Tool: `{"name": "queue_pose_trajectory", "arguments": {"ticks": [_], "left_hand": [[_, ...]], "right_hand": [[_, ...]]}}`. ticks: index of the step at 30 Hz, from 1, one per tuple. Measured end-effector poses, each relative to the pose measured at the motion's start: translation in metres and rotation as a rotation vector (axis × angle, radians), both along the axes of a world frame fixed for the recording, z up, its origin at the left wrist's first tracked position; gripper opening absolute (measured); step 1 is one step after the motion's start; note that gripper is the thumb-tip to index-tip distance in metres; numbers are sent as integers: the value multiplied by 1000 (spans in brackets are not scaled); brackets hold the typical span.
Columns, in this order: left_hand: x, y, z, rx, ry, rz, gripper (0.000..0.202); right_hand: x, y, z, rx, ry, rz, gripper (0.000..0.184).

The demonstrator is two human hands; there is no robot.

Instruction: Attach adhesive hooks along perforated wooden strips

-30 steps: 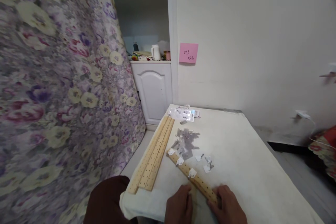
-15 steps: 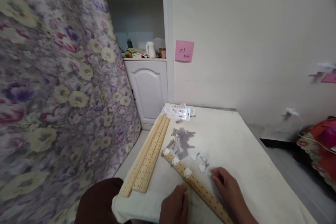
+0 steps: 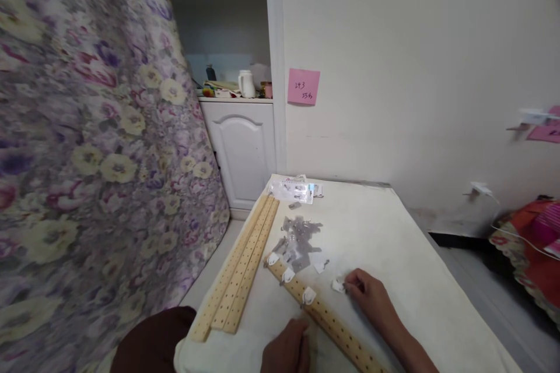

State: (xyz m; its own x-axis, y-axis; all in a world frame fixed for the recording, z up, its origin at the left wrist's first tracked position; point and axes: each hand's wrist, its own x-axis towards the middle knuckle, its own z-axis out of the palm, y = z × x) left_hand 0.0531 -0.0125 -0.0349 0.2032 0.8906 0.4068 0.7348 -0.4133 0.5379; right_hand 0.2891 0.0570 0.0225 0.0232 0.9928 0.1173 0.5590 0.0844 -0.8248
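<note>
A perforated wooden strip (image 3: 335, 324) lies diagonally in front of me, with several small hooks bearing white tags (image 3: 308, 295) along its far part. To its right, my right hand (image 3: 367, 290) is closed in a pinch on a small metal hook whose white tag (image 3: 337, 285) sticks out left of the fingertips. My left hand (image 3: 286, 345) rests closed just left of the strip, fingers curled; whatever is in them is hidden. Another tagged hook (image 3: 321, 266) lies loose on the cloth beyond. Past the strip's far end is a heap of small clear plastic pieces (image 3: 297, 239).
Several more perforated wooden strips (image 3: 242, 268) lie side by side along the left edge of the cloth-covered table (image 3: 376, 227). At the back is a clear package (image 3: 291, 190). A floral curtain (image 3: 118, 157) hangs on the left; a wall (image 3: 415, 70) stands behind.
My right hand has moved slightly up and left and has taken hold of a tagged hook from the cloth. My left hand stays closed beside the strip. The view has shifted slightly.
</note>
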Motion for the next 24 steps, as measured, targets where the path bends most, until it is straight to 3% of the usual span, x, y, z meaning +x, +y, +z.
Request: {"name": "queue_pose_trajectory", "arguments": {"ticks": [6,11,15,21,24], "left_hand": [[5,-5,17,-52,-66,14,19],[3,-6,26,-120,-83,-16,20],[7,-9,39,-194,-196,-40,21],[30,-8,72,-415,-467,-51,26],[42,-4,76,-584,-667,-81,35]], "right_hand": [[5,-11,-12,-298,458,-39,24],[1,-22,-1,-353,609,8,31],[-8,-36,14,-219,536,74,28],[-13,-49,33,-38,241,183,19],[-13,-51,47,23,135,230,16]]}}
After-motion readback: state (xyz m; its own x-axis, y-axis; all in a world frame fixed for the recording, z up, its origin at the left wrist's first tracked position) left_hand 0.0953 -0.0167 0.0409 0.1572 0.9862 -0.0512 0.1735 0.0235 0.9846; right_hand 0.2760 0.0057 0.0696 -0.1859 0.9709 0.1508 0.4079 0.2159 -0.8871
